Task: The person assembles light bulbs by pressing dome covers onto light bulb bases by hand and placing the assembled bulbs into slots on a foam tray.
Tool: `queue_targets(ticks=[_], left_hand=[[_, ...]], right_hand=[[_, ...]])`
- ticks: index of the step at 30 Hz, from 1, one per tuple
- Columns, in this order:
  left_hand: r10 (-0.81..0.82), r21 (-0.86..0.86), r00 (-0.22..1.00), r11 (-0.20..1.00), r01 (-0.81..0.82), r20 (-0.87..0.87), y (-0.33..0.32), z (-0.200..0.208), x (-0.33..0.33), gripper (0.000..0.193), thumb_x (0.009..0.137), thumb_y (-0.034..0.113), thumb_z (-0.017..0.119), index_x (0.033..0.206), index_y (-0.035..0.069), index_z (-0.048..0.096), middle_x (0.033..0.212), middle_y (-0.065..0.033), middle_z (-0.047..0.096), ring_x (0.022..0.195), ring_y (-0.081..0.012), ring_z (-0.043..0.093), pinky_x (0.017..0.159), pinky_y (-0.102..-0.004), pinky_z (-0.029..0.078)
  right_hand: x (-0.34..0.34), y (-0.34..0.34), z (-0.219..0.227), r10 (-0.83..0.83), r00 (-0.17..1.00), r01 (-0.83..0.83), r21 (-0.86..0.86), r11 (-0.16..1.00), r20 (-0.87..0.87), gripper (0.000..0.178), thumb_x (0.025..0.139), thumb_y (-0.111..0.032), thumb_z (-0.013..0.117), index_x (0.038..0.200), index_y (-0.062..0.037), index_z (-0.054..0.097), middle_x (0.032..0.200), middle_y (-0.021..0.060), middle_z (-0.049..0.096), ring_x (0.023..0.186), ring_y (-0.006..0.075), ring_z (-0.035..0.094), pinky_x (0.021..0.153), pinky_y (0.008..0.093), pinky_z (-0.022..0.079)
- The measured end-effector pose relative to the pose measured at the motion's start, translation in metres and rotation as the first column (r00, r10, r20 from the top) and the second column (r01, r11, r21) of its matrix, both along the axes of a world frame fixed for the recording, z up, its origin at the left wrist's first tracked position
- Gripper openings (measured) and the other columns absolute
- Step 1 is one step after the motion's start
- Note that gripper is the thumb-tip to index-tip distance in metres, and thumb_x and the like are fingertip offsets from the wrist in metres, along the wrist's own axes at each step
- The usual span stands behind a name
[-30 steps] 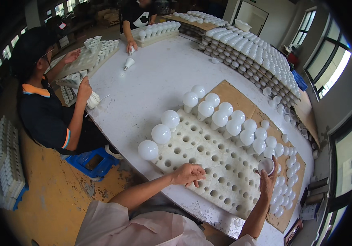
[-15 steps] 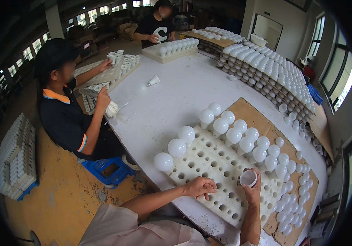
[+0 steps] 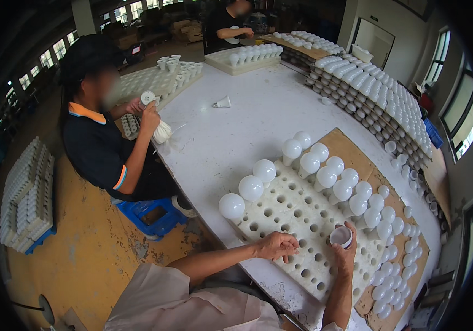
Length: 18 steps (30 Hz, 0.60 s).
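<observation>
In my right hand (image 3: 347, 251) is a white cup-shaped bulb part (image 3: 340, 236), its round open end turned upward, with fingers and thumb wrapped around its side. My left hand (image 3: 277, 246) hovers over the near edge of the foam tray, fingers loosely bent and apart, with nothing visible in them. Beneath both hands lies the off-white foam tray (image 3: 272, 225), full of round holes. White bulbs (image 3: 251, 188) stand along its left and far edges. More white domes (image 3: 386, 287) lie on brown cardboard (image 3: 336, 144) to its right.
At the left a co-worker holds a white bulb base (image 3: 148, 97) beside a tray of parts (image 3: 137, 83). Another person stands behind a bulb tray (image 3: 242, 65). A lone bulb base (image 3: 222, 102) lies mid-table. Stacked bulb trays (image 3: 369, 91) line the right; a blue stool (image 3: 151, 218) is at lower left.
The view has shifted slightly. My right hand still holds the cup-shaped part, and my left hand stays near it. The left co-worker's hands have come together; the far person's hand has left the tray.
</observation>
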<state>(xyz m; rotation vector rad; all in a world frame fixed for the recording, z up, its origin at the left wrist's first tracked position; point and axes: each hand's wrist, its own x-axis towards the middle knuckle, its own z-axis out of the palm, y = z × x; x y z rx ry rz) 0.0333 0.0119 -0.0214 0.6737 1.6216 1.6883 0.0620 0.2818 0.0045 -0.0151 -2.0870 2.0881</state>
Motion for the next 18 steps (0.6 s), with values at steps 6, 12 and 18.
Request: queue_targets(ticks=[6, 12, 18], left_hand=[[0.018, 0.000, 1.000, 1.000, -0.018, 0.016, -0.0013, -0.0055, 0.0024, 0.033, 0.095, 0.020, 0.056, 0.116, -0.005, 0.051, 0.106, -0.0152, 0.067, 0.073, -0.0138, 0.068, 0.046, -0.0213, 0.046], [0.039, -0.003, 0.999, 0.999, -0.039, 0.009, -0.0007, -0.0023, 0.0044, 0.032, 0.094, 0.020, 0.058, 0.115, -0.004, 0.053, 0.104, -0.0134, 0.068, 0.073, -0.0125, 0.068, 0.047, -0.0214, 0.047], [0.083, -0.013, 0.995, 0.996, -0.084, -0.059, 0.0013, -0.0038, 0.0091, 0.031, 0.093, 0.019, 0.059, 0.114, -0.004, 0.055, 0.102, -0.0115, 0.069, 0.072, -0.0116, 0.068, 0.051, -0.0217, 0.049]], right_hand=[[-0.0005, -0.0005, -0.0010, 0.017, 1.000, -0.017, -0.017, 1.000, -0.002, 0.091, 0.060, -0.040, 0.088, 0.131, -0.0055, 0.043, 0.116, 0.0089, 0.057, 0.104, 0.0193, 0.057, 0.088, 0.0302, 0.048], [-0.0004, 0.0027, -0.0046, 0.026, 1.000, -0.026, -0.042, 0.999, -0.008, 0.092, 0.059, -0.042, 0.088, 0.131, -0.0054, 0.043, 0.115, 0.0089, 0.057, 0.104, 0.0191, 0.057, 0.087, 0.0300, 0.048], [0.0012, 0.0007, -0.0013, 0.034, 0.999, -0.034, -0.048, 0.998, 0.005, 0.094, 0.059, -0.043, 0.088, 0.132, -0.0055, 0.042, 0.115, 0.0089, 0.058, 0.103, 0.0188, 0.058, 0.086, 0.0296, 0.049]])
